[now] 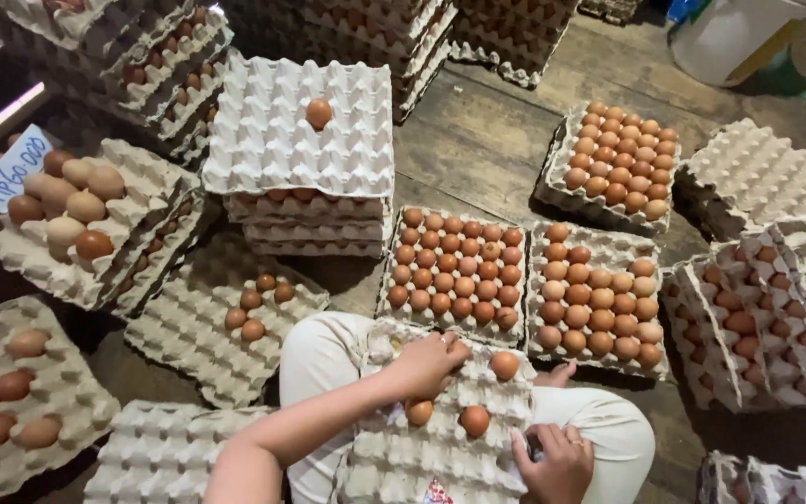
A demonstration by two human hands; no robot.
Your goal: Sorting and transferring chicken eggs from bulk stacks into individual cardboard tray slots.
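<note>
A grey cardboard egg tray (394, 462) lies across my lap, on legs in pale trousers. Three brown eggs sit in its cups: one egg (504, 365) at the far right, one egg (419, 412) under my left wrist, and one egg (474, 421) near the middle. My left hand (429, 364) reaches in from the lower left, fingers curled down onto the tray's far cups; anything inside the hand is hidden. My right hand (552, 462), wearing a ring, grips the tray's right edge.
Two full trays (456, 269) (597, 301) of brown eggs lie just beyond my knees on the wooden floor. More full and partly filled trays surround me. A stack of trays (300, 140) with one egg on top stands ahead. A white bucket (734, 37) is at the far right.
</note>
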